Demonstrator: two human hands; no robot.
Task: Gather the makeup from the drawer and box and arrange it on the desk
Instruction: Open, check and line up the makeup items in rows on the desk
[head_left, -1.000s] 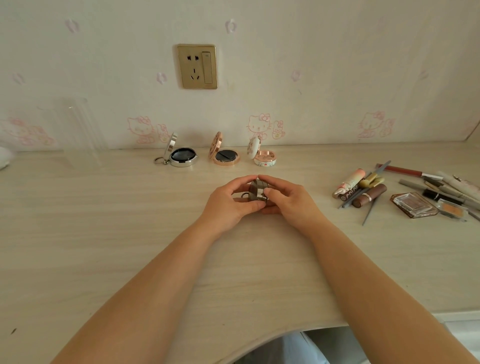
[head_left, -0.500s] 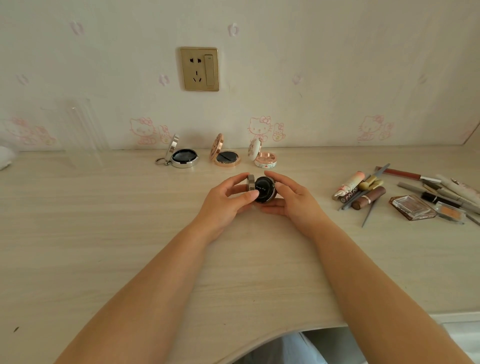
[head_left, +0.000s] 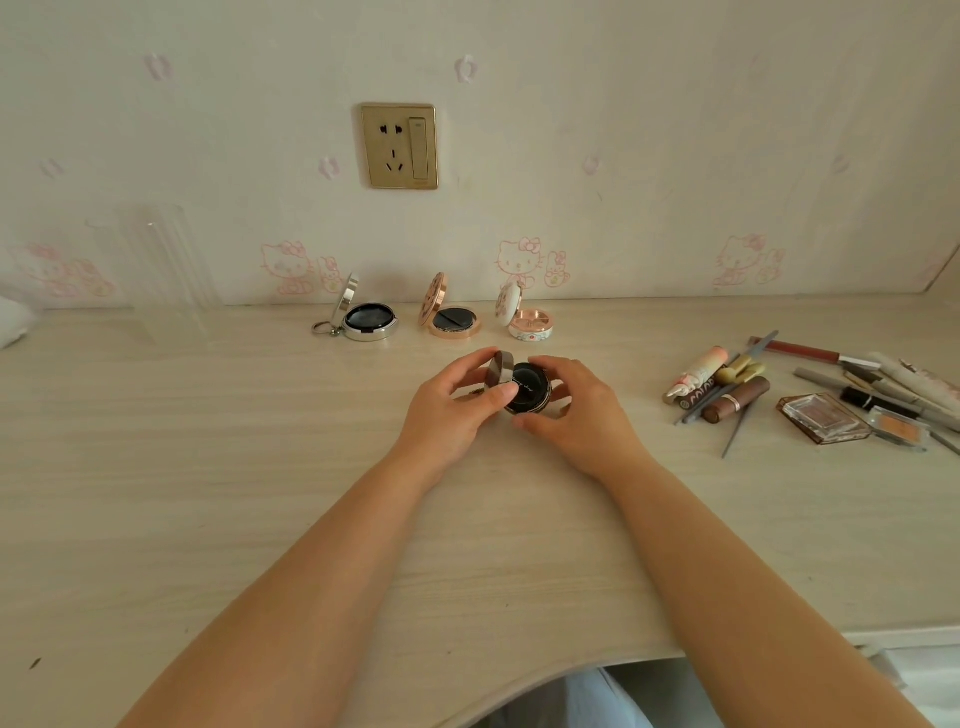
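Observation:
A round dark compact (head_left: 529, 388) is held over the middle of the pale wooden desk (head_left: 208, 467), its lid swung up on the left. My left hand (head_left: 451, 410) grips the lid side and my right hand (head_left: 576, 410) cups the base. Behind them, three open compacts stand in a row by the wall: a silver one (head_left: 368, 321), a rose-gold one (head_left: 452, 322) and a white-and-pink one (head_left: 529, 325). A loose pile of makeup lies at the right: a pink tube (head_left: 696, 373), a brown lipstick (head_left: 737, 400), an eyeshadow palette (head_left: 823, 418) and several pencils.
A clear acrylic stand (head_left: 161, 270) is at the back left by the wall, with something white (head_left: 13, 322) at the left edge. A gold wall socket (head_left: 399, 146) sits above the compacts. The desk's front edge curves in near my body.
The compact in my hands was shut a second ago. Its lid has since swung up to the left, showing the black inside, and both hands have shifted slightly away from me.

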